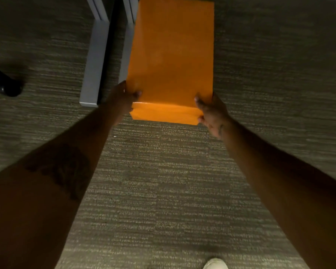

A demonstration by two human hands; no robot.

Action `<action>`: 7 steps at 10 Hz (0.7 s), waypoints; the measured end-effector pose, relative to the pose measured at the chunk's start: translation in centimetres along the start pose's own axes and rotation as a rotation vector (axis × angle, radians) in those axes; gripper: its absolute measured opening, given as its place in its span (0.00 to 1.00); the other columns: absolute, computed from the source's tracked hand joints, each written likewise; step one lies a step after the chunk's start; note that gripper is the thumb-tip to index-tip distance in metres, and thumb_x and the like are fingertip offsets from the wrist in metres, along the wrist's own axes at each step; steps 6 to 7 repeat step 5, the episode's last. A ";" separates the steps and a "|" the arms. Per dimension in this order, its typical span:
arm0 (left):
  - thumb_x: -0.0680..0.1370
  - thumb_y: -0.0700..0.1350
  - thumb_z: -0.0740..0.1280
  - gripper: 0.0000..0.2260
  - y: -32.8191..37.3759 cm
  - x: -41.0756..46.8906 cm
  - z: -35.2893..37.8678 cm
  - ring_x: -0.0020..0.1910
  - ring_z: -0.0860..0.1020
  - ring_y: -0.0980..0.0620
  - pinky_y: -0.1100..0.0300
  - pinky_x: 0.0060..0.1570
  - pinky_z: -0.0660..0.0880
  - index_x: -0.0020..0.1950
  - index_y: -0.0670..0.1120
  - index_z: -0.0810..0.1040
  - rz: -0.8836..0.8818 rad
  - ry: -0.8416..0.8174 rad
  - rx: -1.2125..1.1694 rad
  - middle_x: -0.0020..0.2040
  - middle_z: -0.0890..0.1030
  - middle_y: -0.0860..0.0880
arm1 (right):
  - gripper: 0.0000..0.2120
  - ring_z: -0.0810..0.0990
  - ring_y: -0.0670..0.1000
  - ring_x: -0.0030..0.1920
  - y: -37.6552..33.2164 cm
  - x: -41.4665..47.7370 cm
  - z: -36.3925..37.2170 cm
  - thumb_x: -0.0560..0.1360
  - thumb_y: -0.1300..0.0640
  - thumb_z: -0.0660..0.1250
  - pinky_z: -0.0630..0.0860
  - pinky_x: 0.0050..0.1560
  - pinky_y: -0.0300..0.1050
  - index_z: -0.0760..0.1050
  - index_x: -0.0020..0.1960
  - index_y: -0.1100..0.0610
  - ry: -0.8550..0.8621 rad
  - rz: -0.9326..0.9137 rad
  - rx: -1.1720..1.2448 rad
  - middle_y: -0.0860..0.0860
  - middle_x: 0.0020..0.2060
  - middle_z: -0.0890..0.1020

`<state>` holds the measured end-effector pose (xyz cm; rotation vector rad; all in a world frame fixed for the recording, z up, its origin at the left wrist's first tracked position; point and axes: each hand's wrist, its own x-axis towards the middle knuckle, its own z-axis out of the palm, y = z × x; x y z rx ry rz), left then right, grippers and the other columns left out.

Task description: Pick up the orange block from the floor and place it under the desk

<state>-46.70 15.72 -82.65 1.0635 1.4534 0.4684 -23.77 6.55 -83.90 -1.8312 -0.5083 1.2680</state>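
Each hand, left hand [124,98] and right hand [211,113], grips orange block [171,55].

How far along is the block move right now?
Done: the orange block is gripped at its near end by the left hand and right hand. In hand: it's heading in beside the grey desk leg. Left: setting it down and letting go.

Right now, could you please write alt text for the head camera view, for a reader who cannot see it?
Two bare hands grip the near corners of a long orange block, left hand and right hand, stretched out over grey carpet. Grey metal desk legs stand just left of the block, a dark object lies far left, and a pale shoe tip shows at the bottom edge.
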 end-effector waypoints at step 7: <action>0.78 0.58 0.65 0.27 -0.3 -1.7 0.2 0.52 0.78 0.46 0.57 0.43 0.74 0.71 0.43 0.70 0.032 0.183 0.375 0.65 0.76 0.41 | 0.27 0.78 0.63 0.61 -0.9 -1.4 -0.7 0.83 0.43 0.55 0.77 0.51 0.52 0.55 0.78 0.50 0.012 -0.140 -0.588 0.57 0.68 0.75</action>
